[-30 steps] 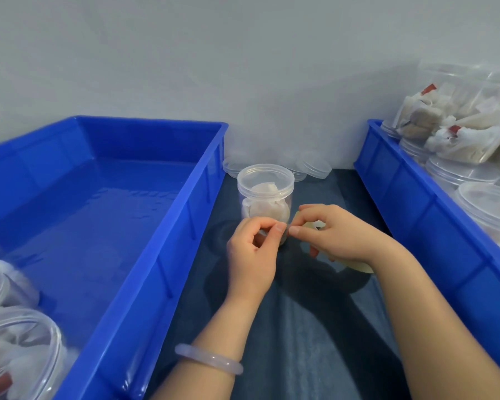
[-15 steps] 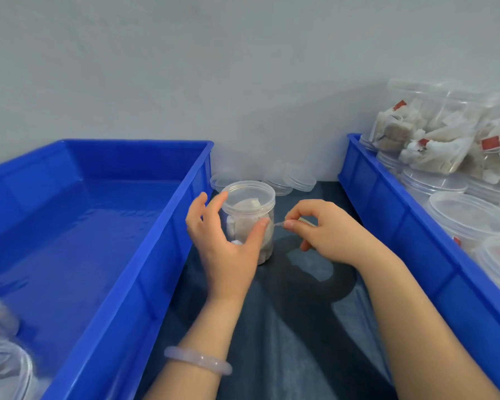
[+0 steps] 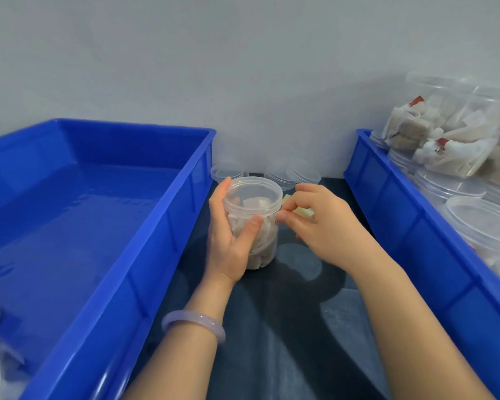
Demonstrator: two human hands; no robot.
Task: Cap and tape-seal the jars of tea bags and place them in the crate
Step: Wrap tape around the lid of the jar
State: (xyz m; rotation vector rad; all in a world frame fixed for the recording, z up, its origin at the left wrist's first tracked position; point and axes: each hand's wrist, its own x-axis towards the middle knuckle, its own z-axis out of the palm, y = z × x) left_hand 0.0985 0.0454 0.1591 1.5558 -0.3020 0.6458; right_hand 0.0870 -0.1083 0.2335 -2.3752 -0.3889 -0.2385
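Jar of tea bags: lid on, upright on dark table, near back edge, between left crate and right crate.
Left hand grips jar: thumb in front, fingers behind.
Right hand curled round pale yellow tape roll; thumb and first finger pinched together, touching jar just under lid.
Spare lids by grey wall.

My clear plastic jar mid-frame shows off-white tea bags; plain blue plastic crate left; pale lilac bangle below.
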